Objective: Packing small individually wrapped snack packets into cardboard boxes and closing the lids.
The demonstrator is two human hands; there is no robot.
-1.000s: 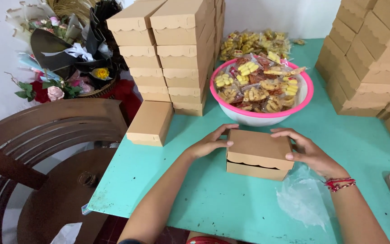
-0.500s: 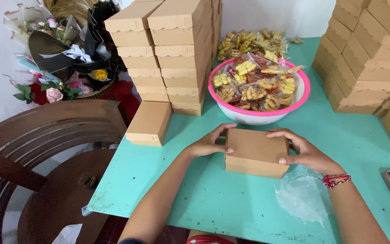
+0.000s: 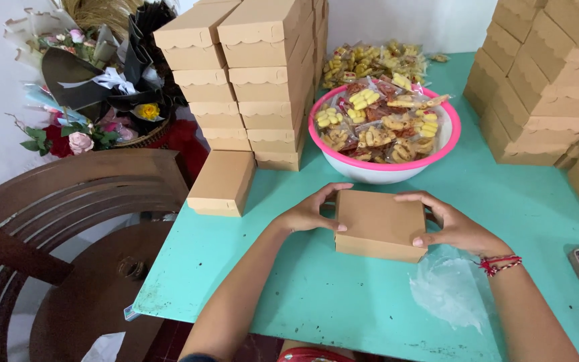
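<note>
Small brown cardboard box w/ lid sits on the teal table, near front edge, lid looks fully down. Left hand & right hand clasp its short sides, fingers curled round the edges. Best to press evenly both ends so lid seats square. Pink-rimmed white bowl of wrapped snacks just behind, clear plastic bag by right wrist, single flat brown box to left; nothing blocks.

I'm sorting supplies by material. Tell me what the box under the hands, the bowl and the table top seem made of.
Box: looks like matte brown kraft cardboard, with folded edges and no gloss. Bowl: probably plastic, a smooth white wall with a glossy pink rim. Table top: a smooth, flat turquoise surface, perhaps paint or laminate; what lies beneath cannot be told.
</note>
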